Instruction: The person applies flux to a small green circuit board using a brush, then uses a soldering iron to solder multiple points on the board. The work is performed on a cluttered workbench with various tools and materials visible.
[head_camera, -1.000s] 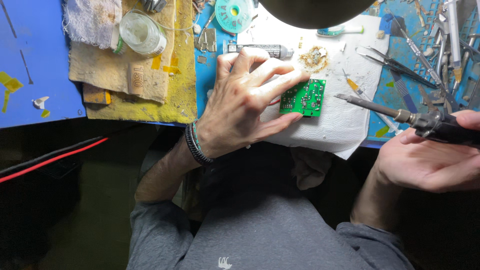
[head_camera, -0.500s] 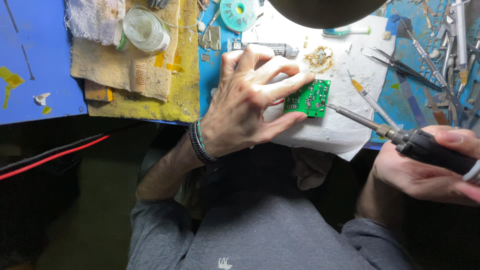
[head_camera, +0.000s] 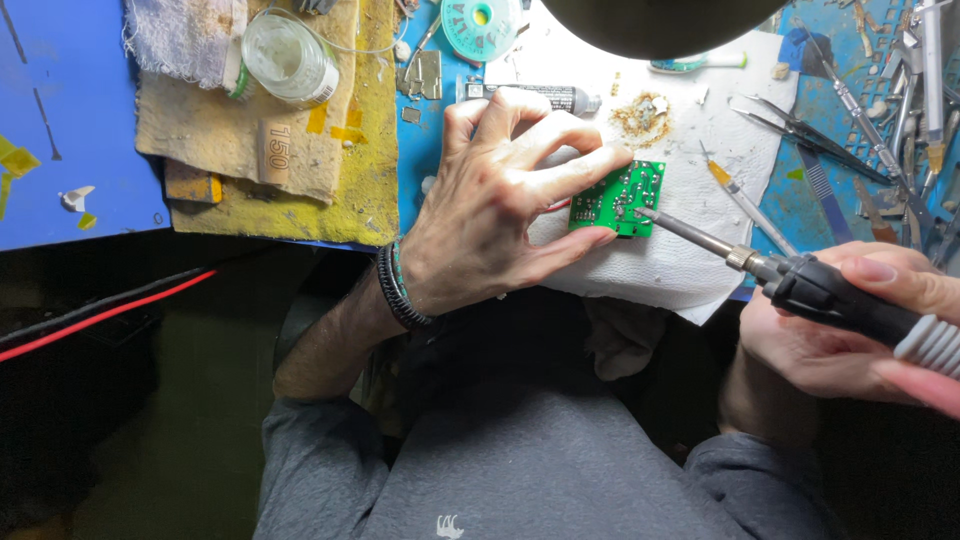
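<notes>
A small green circuit board lies on a white paper towel at the bench's front edge. My left hand pins the board by its left side between fingers and thumb. My right hand grips a black-handled soldering iron, whose metal tip touches the right part of the board.
Tweezers and several metal tools lie on the blue bench at the right. A teal solder-wick spool, a grey tube, a clear jar and yellow cloths sit behind. A dark lamp shade overhangs. A red cable runs at the left.
My right hand brought the soldering iron leftwards and down, and its tip now rests on the board. My left hand kept holding the board still.
</notes>
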